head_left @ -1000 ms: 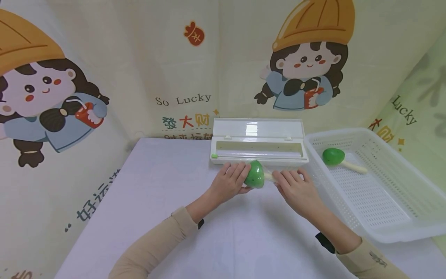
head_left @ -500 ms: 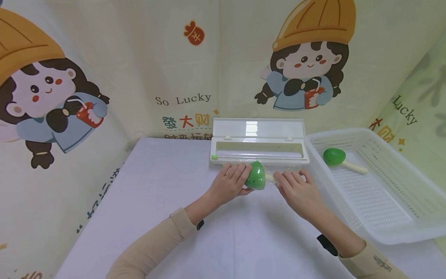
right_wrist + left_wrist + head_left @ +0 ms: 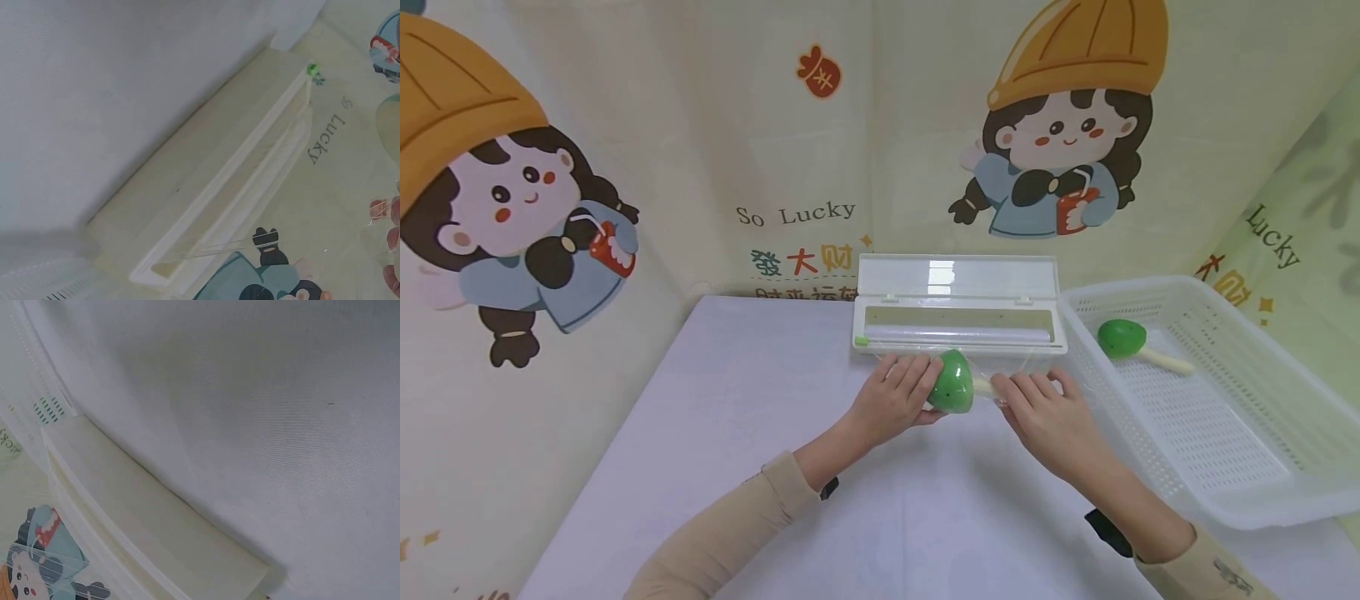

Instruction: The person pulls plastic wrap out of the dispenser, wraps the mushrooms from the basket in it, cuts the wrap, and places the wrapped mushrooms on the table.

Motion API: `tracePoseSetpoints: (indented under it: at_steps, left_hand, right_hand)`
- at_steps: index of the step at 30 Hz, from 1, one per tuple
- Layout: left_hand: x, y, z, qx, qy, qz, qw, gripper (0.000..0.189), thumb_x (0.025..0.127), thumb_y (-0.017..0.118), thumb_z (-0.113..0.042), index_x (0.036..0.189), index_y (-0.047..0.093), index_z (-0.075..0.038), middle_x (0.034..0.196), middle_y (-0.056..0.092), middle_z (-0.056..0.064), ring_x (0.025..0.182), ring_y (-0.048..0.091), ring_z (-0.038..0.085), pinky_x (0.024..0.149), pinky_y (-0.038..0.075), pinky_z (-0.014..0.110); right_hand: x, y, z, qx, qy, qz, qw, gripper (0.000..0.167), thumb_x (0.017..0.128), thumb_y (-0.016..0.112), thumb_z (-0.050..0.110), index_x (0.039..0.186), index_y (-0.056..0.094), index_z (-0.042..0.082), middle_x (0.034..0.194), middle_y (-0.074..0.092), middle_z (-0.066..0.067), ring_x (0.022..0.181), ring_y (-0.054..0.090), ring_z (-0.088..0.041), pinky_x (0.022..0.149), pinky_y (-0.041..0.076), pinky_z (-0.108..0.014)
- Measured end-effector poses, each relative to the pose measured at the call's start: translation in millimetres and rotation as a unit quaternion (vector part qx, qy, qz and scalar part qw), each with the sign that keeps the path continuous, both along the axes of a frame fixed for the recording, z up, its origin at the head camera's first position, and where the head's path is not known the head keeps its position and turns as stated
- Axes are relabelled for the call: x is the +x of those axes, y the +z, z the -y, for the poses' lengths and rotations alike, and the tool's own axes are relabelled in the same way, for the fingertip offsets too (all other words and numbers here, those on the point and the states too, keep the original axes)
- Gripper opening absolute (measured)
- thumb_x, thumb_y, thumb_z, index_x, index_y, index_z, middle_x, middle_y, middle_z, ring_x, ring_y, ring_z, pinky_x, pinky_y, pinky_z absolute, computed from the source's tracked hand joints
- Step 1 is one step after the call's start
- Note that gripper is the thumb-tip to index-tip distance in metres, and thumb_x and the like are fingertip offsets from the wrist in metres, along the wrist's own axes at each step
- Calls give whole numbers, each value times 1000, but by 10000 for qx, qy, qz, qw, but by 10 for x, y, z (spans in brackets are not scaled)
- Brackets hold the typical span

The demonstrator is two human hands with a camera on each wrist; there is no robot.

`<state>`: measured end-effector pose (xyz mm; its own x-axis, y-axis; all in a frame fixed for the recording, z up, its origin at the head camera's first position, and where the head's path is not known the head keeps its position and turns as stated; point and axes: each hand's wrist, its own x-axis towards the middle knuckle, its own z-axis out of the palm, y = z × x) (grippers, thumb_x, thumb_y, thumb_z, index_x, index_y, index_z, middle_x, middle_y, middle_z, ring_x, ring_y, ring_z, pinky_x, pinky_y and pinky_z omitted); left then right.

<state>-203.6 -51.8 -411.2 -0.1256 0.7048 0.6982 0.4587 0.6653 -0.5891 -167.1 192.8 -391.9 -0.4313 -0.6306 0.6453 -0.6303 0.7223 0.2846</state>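
My left hand (image 3: 889,400) grips the green maraca (image 3: 953,383) by its head; the fingers of my right hand (image 3: 1051,418) pinch clear film (image 3: 983,387) at its handle — white box (image 3: 959,344) just beyond at twelve o'clock, basket (image 3: 1123,433) with a second maraca (image 3: 1122,338) at three.

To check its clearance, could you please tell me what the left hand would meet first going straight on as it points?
The green, dome-headed, pale-handled maraca, which the left hand grips; beyond it, probably the long white plastic box, though depth is unclear.
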Motion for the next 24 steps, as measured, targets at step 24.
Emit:
tracePoseSetpoints:
  at_steps: [24]
  left_hand:
    - [125, 27, -13, 8, -87, 10, 10000, 75, 74, 57, -62, 117, 42, -3, 105, 52, 7, 92, 49, 18, 79, 42, 32]
  right_hand:
    - [123, 41, -18, -100, 121, -101, 9998, 40, 100, 22, 25, 106, 54, 3, 86, 54, -8, 72, 48, -25, 75, 37, -43]
